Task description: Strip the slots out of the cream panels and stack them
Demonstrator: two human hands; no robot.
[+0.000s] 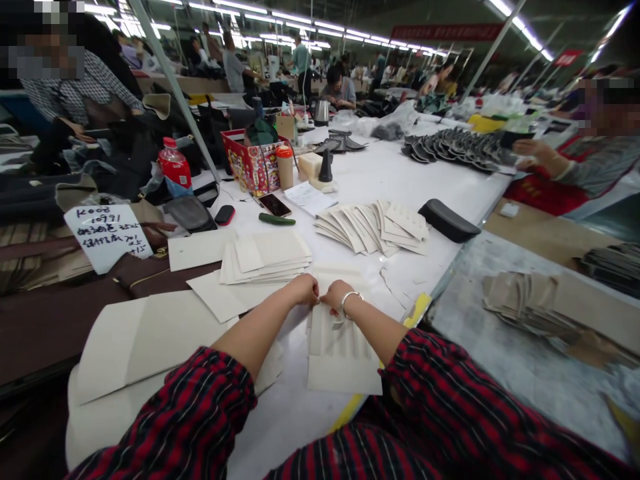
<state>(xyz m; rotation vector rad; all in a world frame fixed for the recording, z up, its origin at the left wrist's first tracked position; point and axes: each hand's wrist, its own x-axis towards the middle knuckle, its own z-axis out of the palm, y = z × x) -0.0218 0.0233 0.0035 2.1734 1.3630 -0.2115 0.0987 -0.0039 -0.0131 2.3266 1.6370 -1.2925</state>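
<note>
A cream panel with stepped folds [345, 373] lies in front of me near the table's edge. My left hand [303, 289] pinches at its upper left side, fingers pressed together. Close beside it, my right hand [338, 295], with a silver bangle at the wrist, is also closed in a pinch on the panel. The fingertips hide the exact spot that they grip. To the left lie a stack of cream panels [270, 253] and larger cream sheets [150, 333]. Beyond my hands is a fanned pile of stepped panels [370, 227].
A black case [449, 220] sits by the table's right edge. Behind are a phone [275, 205], a green cucumber-like thing [277, 219], a notepad [310, 197], an orange-lidded cup [285, 167] and a red patterned box [250, 163]. Co-workers sit at left and right.
</note>
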